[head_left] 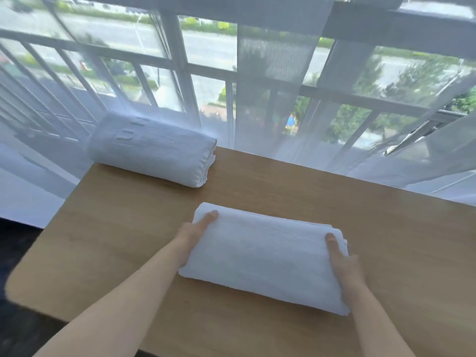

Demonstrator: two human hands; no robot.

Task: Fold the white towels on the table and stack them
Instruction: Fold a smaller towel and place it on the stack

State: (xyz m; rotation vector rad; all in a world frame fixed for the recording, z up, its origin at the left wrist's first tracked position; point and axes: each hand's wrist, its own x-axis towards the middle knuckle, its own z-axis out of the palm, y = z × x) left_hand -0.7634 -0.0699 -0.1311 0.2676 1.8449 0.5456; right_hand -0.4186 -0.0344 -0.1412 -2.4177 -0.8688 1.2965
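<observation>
Your left hand [192, 237] and right hand [343, 264] grip the folded terry towel [262, 258]; another towel [152, 148], embossed lettering unreadable, lies on the wood-grain desk [116, 240].

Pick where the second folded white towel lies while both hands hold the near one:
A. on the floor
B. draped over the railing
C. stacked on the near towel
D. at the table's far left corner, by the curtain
D: the far towel lies on the table at its far left corner against the curtain, apart from the near towel gripped by the left hand and right hand.
</observation>
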